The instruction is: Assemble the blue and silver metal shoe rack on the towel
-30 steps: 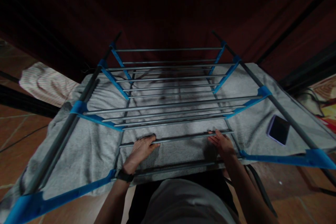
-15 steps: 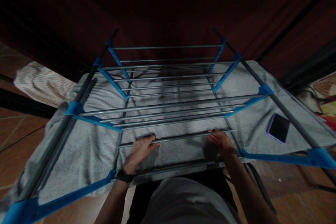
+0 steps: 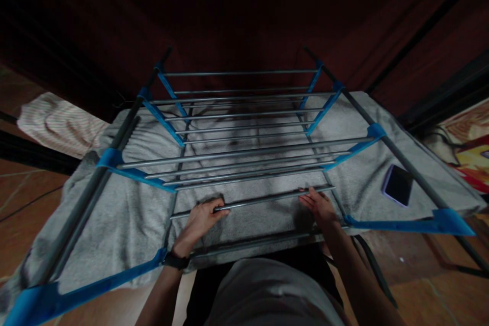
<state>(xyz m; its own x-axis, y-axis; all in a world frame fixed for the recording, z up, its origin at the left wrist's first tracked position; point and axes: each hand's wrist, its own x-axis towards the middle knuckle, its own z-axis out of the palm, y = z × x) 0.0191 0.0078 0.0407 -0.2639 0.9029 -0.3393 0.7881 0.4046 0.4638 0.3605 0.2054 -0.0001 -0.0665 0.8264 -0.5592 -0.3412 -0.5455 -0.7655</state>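
A loose-looking grey metal rod [image 3: 263, 198] lies crosswise low in the near part of a rack frame with blue plastic brackets [image 3: 110, 158]. My left hand [image 3: 204, 218] is closed round the rod toward its left end, the thumb lying along it. Toward the other end, my right hand [image 3: 320, 205] grips the same rod between thumb and fingers. Beyond my hands, several fixed crossbars [image 3: 244, 153] span the frame between the blue brackets. Whether the rod's ends are fitted into the side tubes I cannot tell.
A grey blanket [image 3: 133, 224] covers the surface under the rack. On the right lies a phone [image 3: 398, 185], inside the right side tube [image 3: 416, 175]. A dark red curtain [image 3: 244, 20] hangs behind. A striped cloth [image 3: 61, 122] is at the left.
My view has turned slightly, so the rack's right side and the phone appear farther left. Both hands keep hold of the same rod, with little visible movement.
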